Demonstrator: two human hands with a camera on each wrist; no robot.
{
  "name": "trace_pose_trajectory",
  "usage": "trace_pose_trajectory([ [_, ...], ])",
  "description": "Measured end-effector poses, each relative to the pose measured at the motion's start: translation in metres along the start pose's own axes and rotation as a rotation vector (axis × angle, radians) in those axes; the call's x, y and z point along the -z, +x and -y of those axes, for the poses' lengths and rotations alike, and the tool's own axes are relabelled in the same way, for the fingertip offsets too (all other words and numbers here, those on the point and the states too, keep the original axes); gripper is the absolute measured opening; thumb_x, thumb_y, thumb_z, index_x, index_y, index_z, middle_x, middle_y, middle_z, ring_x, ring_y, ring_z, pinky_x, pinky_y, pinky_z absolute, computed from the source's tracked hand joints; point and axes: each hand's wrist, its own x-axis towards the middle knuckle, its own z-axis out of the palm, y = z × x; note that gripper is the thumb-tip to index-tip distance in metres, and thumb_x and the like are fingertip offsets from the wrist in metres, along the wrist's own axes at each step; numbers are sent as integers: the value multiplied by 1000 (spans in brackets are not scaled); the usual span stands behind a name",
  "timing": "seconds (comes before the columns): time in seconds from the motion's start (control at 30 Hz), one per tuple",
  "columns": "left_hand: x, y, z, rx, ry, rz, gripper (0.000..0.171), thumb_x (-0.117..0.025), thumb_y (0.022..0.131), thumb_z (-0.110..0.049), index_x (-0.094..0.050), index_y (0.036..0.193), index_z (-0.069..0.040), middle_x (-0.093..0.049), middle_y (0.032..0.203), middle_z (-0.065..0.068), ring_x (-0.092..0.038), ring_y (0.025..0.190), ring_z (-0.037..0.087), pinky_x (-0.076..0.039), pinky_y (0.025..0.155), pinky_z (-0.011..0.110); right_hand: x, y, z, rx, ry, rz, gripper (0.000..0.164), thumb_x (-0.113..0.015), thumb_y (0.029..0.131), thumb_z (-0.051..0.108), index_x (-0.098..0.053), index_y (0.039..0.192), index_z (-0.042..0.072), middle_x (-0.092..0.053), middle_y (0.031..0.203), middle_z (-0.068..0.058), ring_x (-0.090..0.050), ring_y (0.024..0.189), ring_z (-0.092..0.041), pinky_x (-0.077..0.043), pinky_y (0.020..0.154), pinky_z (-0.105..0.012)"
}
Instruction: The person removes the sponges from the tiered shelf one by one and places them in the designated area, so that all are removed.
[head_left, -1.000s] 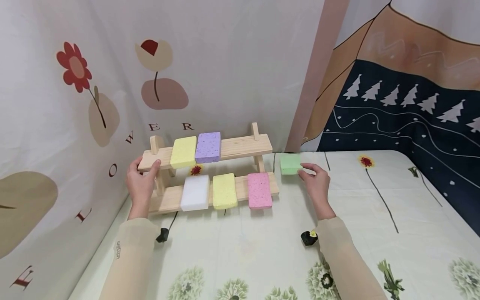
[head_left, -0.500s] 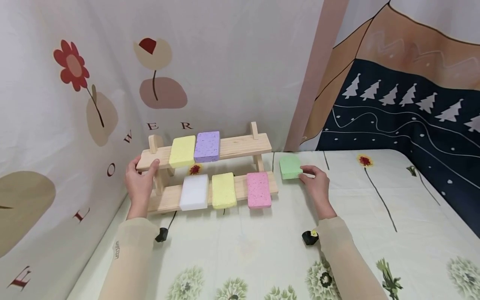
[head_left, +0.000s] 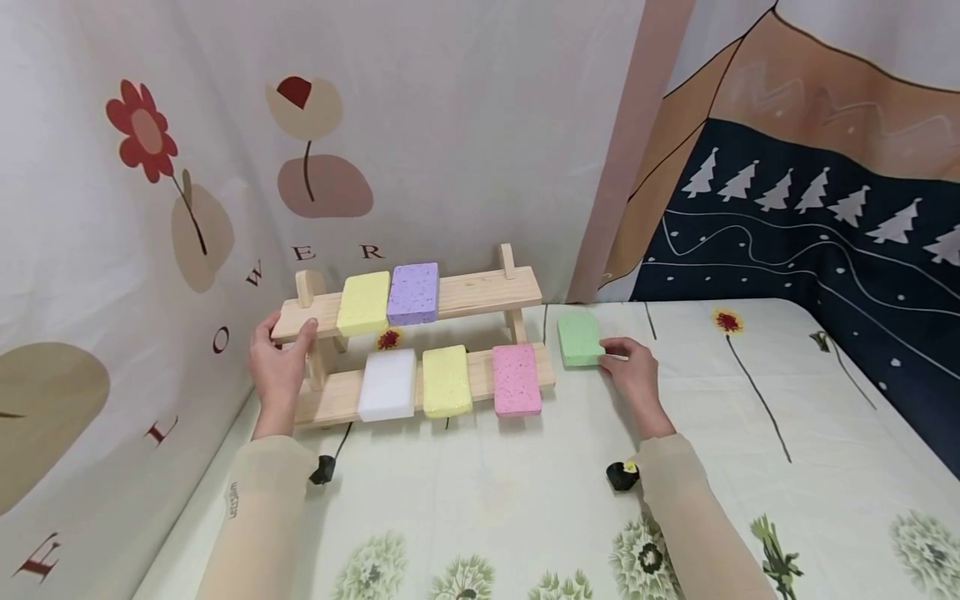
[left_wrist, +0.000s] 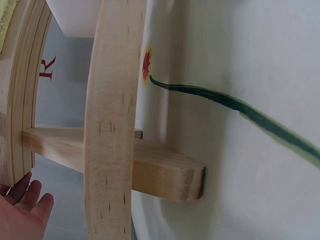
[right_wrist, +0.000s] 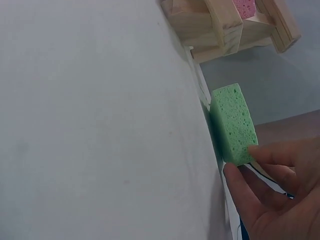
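Note:
A green sponge [head_left: 578, 339] is to the right of a two-tier wooden rack [head_left: 487, 292]. My right hand [head_left: 632, 375] pinches its right edge between thumb and fingers, as the right wrist view also shows on the sponge's near end [right_wrist: 232, 122]. My left hand [head_left: 279, 367] grips the left end of the rack's upper board, thumb on top. On that board lie a yellow sponge [head_left: 364, 302] and a purple sponge [head_left: 413, 294]. The lower board bears a white sponge [head_left: 387, 385], a second yellow sponge [head_left: 447, 382] and a pink sponge [head_left: 516, 381].
The rack stands on a pale flowered cloth [head_left: 480, 500], close to a printed curtain [head_left: 465, 125] behind it. A dark curtain panel with trees [head_left: 810, 233] hangs at the right. In the left wrist view a wooden foot [left_wrist: 170, 172] of the rack sits on the cloth.
The green sponge has been tilted and turned in my right hand so that its broad face shows more, and its near edge has come slightly toward me. My left hand keeps its grip on the rack.

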Motion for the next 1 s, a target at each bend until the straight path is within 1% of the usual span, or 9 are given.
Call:
trace_pose_trajectory([
  [0.1,0,0,0,-3,0,0,77,-65,92,-49,-37,152,-8,-40,155,14,-41,143,30,-37,119,45,1,-1,0,4,-20,-1,30,-64,90,4,-68,119,-1,-68,123,-24,-63,82,-2,-48,65,-5],
  [0.3,1,-2,-2,0,4,-4,77,-66,92,-48,-37,151,-9,-42,154,13,-42,143,30,-37,119,44,2,-1,-1,1,-31,5,30,-63,91,3,-67,120,-2,-68,123,-25,-66,86,-7,-48,66,-5],
  [0.5,2,-3,-3,-5,8,-8,76,-67,92,-47,-39,151,-8,-43,153,14,-43,141,30,-37,119,44,3,-1,-1,-15,-32,9,30,-62,92,3,-67,121,-2,-67,125,-24,-67,101,-22,-50,68,-6],
  [0.63,2,-4,-3,-4,6,-8,76,-66,92,-47,-39,151,-9,-42,154,14,-43,141,30,-37,119,44,4,-2,0,-20,-34,13,30,-62,93,4,-67,121,-2,-67,125,-24,-67,106,-26,-50,69,-6],
  [0.73,2,-4,-3,-1,4,-6,76,-66,92,-48,-38,151,-9,-42,154,13,-43,141,29,-37,119,43,4,-2,1,-22,-36,7,29,-62,93,5,-68,120,-1,-68,124,-23,-67,104,-24,-49,68,-6],
  [0.83,2,-4,-4,3,-1,-4,76,-66,92,-49,-38,152,-9,-41,155,12,-43,142,29,-37,119,44,4,-2,1,-26,-37,-5,27,-61,94,5,-68,120,0,-69,123,-22,-67,94,-15,-49,67,-6],
  [0.93,2,-4,-4,7,0,-2,76,-65,92,-49,-37,152,-10,-41,155,12,-42,142,29,-37,119,44,5,-2,1,-33,-39,-15,27,-61,94,6,-69,119,1,-70,122,-21,-64,84,-5,-49,67,-6],
  [1.0,2,-4,-4,6,2,-2,76,-65,92,-49,-37,152,-10,-41,155,12,-43,142,29,-37,119,44,5,-1,2,-36,-46,-24,26,-61,94,7,-69,118,1,-70,121,-20,-62,82,-4,-49,66,-6],
])
